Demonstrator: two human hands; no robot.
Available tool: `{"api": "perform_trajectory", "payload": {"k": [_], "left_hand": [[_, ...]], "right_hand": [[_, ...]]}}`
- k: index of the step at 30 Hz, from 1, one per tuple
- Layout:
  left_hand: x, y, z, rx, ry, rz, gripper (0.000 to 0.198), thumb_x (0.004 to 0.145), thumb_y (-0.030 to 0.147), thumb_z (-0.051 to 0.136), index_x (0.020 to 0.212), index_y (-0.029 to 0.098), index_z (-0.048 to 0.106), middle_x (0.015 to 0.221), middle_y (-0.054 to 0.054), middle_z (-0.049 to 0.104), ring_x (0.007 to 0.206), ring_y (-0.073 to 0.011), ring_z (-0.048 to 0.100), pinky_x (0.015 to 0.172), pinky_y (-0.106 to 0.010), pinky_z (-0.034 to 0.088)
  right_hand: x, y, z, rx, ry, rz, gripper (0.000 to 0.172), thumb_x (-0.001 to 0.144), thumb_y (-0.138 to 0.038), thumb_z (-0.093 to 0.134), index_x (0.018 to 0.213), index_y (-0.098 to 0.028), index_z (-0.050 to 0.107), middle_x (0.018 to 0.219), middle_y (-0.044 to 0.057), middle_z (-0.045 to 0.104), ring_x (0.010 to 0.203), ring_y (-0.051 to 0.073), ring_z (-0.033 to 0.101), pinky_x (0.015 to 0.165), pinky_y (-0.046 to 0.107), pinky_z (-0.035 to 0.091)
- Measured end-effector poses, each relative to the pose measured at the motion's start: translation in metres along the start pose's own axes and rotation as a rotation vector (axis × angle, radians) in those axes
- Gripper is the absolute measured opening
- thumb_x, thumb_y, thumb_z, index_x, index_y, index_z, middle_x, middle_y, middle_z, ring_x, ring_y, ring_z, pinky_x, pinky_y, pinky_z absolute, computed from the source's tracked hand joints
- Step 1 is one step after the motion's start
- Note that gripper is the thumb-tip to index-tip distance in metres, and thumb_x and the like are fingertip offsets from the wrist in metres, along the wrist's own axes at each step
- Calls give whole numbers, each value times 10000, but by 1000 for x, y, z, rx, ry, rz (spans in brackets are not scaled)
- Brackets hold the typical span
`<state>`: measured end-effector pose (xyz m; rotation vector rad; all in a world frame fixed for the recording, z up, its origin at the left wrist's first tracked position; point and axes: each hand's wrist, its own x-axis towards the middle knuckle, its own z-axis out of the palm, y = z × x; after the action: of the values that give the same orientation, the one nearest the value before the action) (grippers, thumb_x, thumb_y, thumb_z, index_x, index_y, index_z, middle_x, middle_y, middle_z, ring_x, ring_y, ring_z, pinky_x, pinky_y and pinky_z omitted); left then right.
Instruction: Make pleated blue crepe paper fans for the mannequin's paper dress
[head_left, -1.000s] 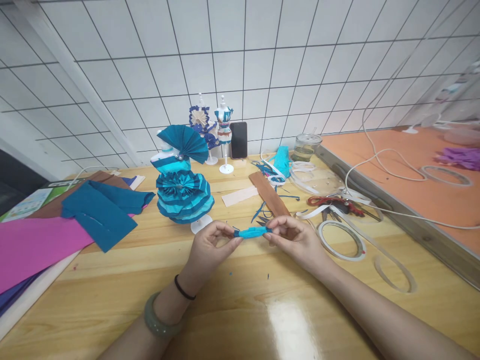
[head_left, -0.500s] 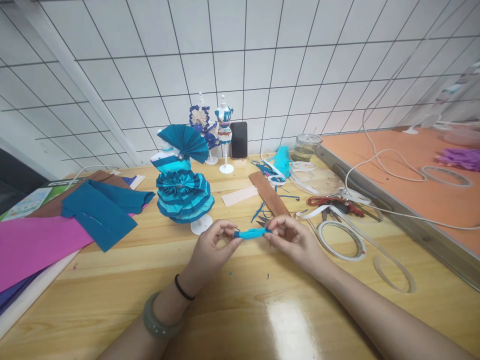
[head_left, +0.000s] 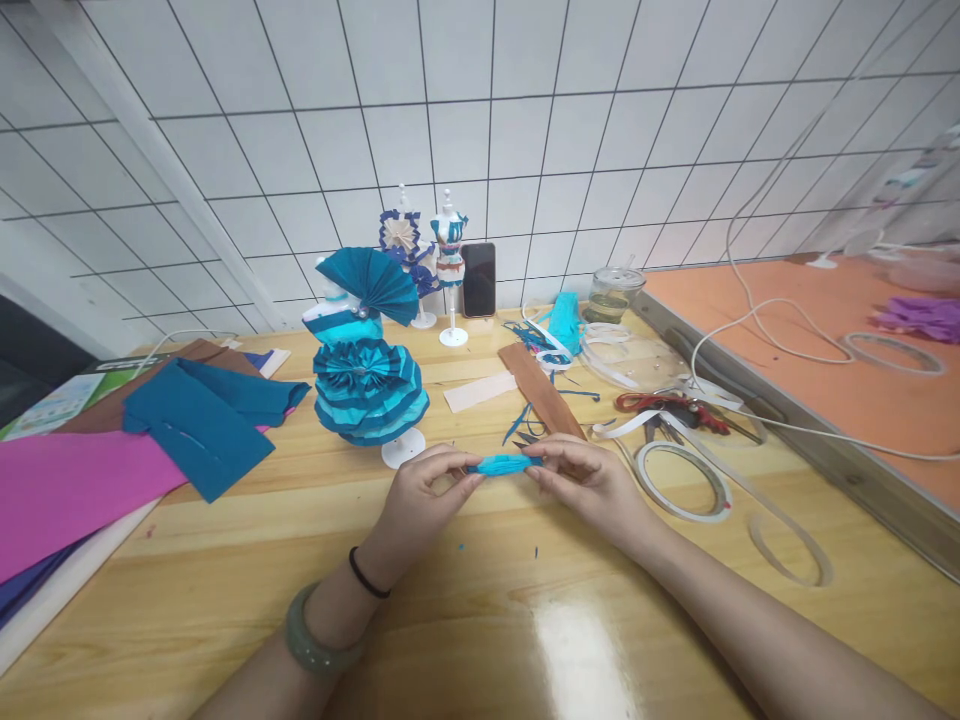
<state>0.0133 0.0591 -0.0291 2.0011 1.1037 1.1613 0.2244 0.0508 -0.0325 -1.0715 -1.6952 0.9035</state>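
Between my two hands stretches a short, narrow strip of bright blue crepe paper (head_left: 504,465), gathered in small folds. My left hand (head_left: 435,495) pinches its left end between thumb and fingers. At the other end, the thumb and fingers of my right hand (head_left: 589,488) are closed on the strip. Behind my left hand stands a small dress form in a ruffled blue paper dress (head_left: 371,395), with a pleated fan (head_left: 369,285) on its upper part. Scissor tips (head_left: 526,439) show just beyond my right hand, which hides the rest.
Teal paper (head_left: 202,420) lies over pink sheets (head_left: 82,490) at left. A brown strip (head_left: 544,390), blue scraps and a tape roll (head_left: 684,482) lie to the right. A phone (head_left: 478,280), smaller dress forms (head_left: 450,260) and a glass jar (head_left: 613,295) stand by the tiled wall.
The blue strip has turned slightly between my fingers, so its folded face shows more and its dark left end shows less. Both hands keep nearly the same place.
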Motion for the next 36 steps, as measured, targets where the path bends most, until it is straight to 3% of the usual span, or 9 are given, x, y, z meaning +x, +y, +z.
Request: {"api": "perform_trajectory", "payload": {"k": [5,10,14,36], "left_hand": [[0,1,0,39,21,49,129,744,175,604,856,169,667,753,-52,652,695,-149,595,662,-282,501],[0,2,0,90,37,100,137,747,186,599,865,184,669,764,-53,663,717,-160,603,684,-302,506],[-1,1,0,118,24,124,139,757,186,587,869,178,669,799,-73,668,764,-176,608,710,-318,503],[-1,0,-1,139,-27,131,129,770,206,577,879,190,645,810,-70,665,778,-180,591,715,-333,483]], "right_hand": [[2,-3,-2,-150,23,-108,189,781,-236,581,946,-188,661,840,71,642,693,150,603,568,246,496],[1,1,-4,-243,12,-220,189,799,-214,557,960,-199,655,891,81,659,810,173,617,711,289,510],[2,3,-5,-281,-11,-255,187,818,-228,531,962,-210,649,893,83,654,824,181,613,739,314,505],[2,0,-4,-308,-65,-213,132,837,-200,490,883,-205,614,911,85,608,867,183,583,764,320,481]]}}
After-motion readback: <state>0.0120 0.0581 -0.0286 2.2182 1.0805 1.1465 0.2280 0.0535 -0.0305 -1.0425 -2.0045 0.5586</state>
